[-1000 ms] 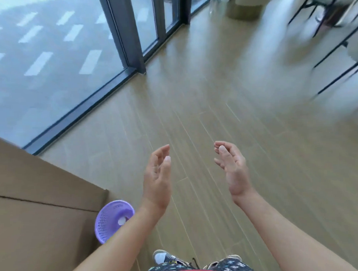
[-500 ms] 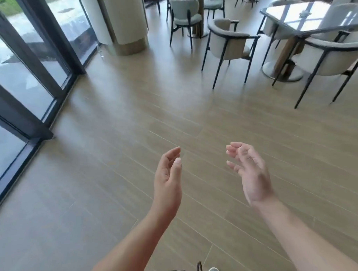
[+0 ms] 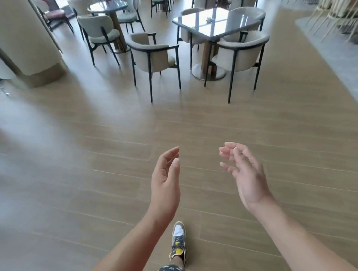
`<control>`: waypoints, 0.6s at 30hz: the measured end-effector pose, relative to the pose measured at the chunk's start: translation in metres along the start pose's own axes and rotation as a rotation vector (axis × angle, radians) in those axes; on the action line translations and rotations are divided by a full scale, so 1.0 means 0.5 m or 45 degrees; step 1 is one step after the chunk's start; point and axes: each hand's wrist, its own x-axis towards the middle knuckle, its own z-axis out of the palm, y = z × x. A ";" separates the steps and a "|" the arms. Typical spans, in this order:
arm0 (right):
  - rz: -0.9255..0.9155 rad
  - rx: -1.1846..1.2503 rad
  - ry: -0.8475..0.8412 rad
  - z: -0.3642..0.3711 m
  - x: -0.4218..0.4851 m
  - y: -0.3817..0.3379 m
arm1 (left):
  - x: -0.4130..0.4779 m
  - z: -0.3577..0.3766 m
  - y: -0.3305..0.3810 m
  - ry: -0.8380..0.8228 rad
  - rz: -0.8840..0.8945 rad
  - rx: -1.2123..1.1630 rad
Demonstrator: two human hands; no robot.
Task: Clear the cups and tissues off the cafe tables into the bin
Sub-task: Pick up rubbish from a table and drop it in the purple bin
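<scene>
a tan wood-look plank floor (image 3: 93, 158) fills the lower view, with a pale sheen of daylight across its left side. ahead stands a rectangular glossy dark-topped worktop (image 3: 190, 23) on a brown pedestal with a round metal foot, its top mirroring bright window panes. cream upholstered tub armchairs (image 3: 153, 55) on thin black legs ring it, two on the near side and two beyond. further back on the left, a round glossy dark worktop (image 3: 108, 5) has grey-green padded chairs (image 3: 98, 29) beside it. a broad cream column (image 3: 22, 39) with a tan base stands at far left. at right the planks give way to a grey floor strip (image 3: 337, 54) (the pale thin-legged chairs (image 3: 338, 10) beyond it are blurred).
</scene>
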 end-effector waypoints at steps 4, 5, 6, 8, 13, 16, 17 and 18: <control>-0.028 0.013 0.114 0.018 0.134 -0.015 | 0.153 0.048 0.004 -0.124 0.013 -0.008; -0.041 0.012 0.138 0.022 0.163 -0.022 | 0.188 0.058 0.008 -0.151 0.021 -0.006; -0.058 0.009 0.159 0.025 0.192 -0.031 | 0.223 0.068 0.012 -0.181 0.030 -0.004; -0.099 0.005 0.210 0.028 0.245 -0.044 | 0.289 0.091 0.021 -0.251 0.052 0.001; -0.150 0.000 0.322 0.008 0.351 -0.059 | 0.415 0.166 0.033 -0.372 0.046 -0.028; -0.164 -0.015 0.386 -0.020 0.408 -0.065 | 0.472 0.215 0.035 -0.444 0.039 -0.042; -0.165 -0.011 0.401 -0.030 0.430 -0.067 | 0.492 0.234 0.033 -0.461 0.032 -0.046; -0.165 -0.006 0.414 -0.041 0.453 -0.069 | 0.514 0.256 0.030 -0.476 0.024 -0.048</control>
